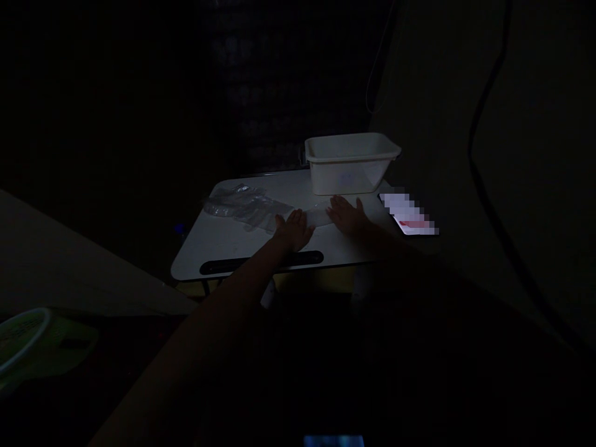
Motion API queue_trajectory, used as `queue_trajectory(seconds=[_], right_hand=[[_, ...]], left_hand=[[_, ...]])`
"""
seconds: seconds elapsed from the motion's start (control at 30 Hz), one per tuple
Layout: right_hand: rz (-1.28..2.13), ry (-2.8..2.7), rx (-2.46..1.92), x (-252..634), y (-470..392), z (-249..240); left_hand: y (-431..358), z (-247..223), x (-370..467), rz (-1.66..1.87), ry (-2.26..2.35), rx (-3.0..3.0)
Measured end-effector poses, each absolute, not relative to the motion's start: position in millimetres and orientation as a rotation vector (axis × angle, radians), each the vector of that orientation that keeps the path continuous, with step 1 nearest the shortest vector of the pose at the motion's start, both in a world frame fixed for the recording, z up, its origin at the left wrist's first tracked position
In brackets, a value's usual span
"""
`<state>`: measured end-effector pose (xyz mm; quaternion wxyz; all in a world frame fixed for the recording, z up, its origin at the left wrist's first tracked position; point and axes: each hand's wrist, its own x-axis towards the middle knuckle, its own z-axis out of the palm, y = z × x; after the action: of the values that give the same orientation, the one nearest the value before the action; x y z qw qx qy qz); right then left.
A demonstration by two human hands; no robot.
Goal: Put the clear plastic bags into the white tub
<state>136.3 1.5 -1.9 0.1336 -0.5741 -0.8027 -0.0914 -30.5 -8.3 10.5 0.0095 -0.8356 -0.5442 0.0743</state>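
A clear, crinkled plastic bag or sheet (254,205) lies across a small white table (233,242), bunched at the left and flatter toward the right. My left hand (294,231) rests on its middle part, palm down with the fingers stretched out. Pressed flat near the sheet's right end is my right hand (347,215), its fingers extended and thumb apart. Between the hands a smooth stretch of the plastic shows. Neither hand grips anything. Dim light hides the sheet's exact edges.
Behind my right hand stands a white plastic tub (351,167). A lit phone (407,214) lies at the table's right edge. The table's front has a dark slot (223,266). A green basket (56,341) is at lower left; a dark cable (482,180) hangs at right.
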Motion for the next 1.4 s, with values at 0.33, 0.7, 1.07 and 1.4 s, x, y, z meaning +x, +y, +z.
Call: queue_trajectory(seconds=[0.33, 0.7, 1.07, 1.4], right_hand=[[-0.143, -2.522, -1.488, 96, 2, -11], [-0.294, -2.418, -1.572, 133, 6, -20], [-0.377, -2.528, -1.695, 166, -8, -6], [-0.227, -2.352, -1.602, 128, 3, -5]], left_hand=[[-7, 9, -29, 0.183, -1.705, -2.62], [-6, 9, -30, 0.234, -1.712, -2.609], [-8, 9, -30, 0.228, -1.711, -2.606], [-7, 10, -29, 0.256, -1.699, -2.588]])
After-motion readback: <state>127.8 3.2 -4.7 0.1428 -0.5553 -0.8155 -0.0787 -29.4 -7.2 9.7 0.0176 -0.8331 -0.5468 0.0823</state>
